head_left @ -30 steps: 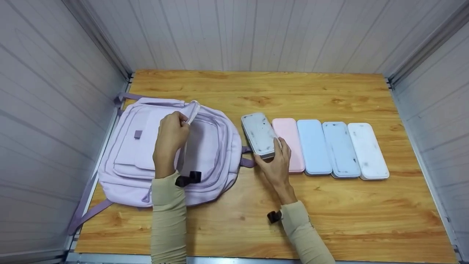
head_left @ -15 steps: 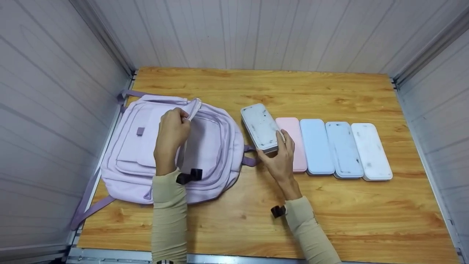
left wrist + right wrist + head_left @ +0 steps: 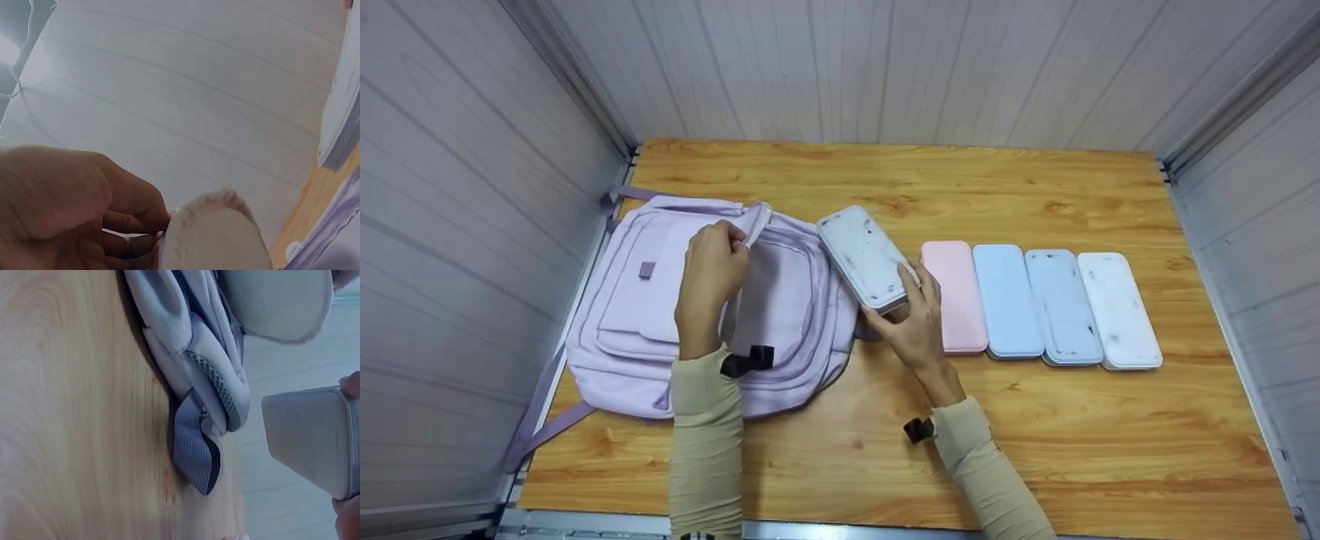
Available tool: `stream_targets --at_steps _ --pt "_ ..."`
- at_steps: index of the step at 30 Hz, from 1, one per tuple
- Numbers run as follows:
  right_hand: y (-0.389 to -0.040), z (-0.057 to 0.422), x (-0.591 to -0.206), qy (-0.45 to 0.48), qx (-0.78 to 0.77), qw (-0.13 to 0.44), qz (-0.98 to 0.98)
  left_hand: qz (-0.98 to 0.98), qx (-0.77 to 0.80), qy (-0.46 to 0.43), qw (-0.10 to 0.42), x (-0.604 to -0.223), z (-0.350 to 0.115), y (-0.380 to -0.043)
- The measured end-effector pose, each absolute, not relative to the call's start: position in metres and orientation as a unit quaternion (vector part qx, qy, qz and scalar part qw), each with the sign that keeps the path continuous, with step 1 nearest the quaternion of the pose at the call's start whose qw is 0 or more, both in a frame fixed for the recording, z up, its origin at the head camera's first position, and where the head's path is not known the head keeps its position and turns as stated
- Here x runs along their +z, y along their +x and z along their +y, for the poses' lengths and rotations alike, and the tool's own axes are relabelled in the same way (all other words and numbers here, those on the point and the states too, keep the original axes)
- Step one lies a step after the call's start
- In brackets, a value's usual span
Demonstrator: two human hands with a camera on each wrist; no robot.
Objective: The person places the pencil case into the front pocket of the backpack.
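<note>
A lilac backpack [image 3: 630,300] lies on the table at the left, its main compartment unzipped. My left hand [image 3: 711,277] pinches the edge of the raised flap [image 3: 216,236] and holds it up. In my right hand [image 3: 913,326] is a whitish, scuffed pencil case [image 3: 862,251], gripped at its near end between thumb and fingers. The case is raised and tilted, its far end over the backpack's right edge. The right wrist view shows the case [image 3: 309,433] lifted off the table beside the bag.
Right of the case, a pink case [image 3: 955,300], a light blue case [image 3: 1009,300], a grey-blue case [image 3: 1063,307] and a white case [image 3: 1120,311] lie side by side. A purple strap [image 3: 551,431] trails at the backpack's left. Pale panels [image 3: 847,75] enclose the wooden table [image 3: 840,465].
My right hand has lifted the whitish pencil case from beside the pink one and carried it left to the backpack's edge. The left hand keeps holding the flap.
</note>
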State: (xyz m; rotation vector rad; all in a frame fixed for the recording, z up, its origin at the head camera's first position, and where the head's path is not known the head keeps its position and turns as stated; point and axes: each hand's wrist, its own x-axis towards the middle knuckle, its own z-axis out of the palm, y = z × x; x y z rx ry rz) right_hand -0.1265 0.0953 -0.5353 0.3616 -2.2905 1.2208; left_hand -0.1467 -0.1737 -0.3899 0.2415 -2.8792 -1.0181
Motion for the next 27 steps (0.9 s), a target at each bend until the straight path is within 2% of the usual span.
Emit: stream_targets --at_steps 15,27 --pt "-0.122 0.069 -0.532 0.246 0.43 0.192 -0.847 -0.941 -0.328 0.072 0.038 -0.391 -0.173 -0.146" --pt "-0.13 0.056 -0.538 0.291 0.43 0.144 -0.842 -0.94 -0.331 0.073 0.039 -0.391 -0.17 -0.147"
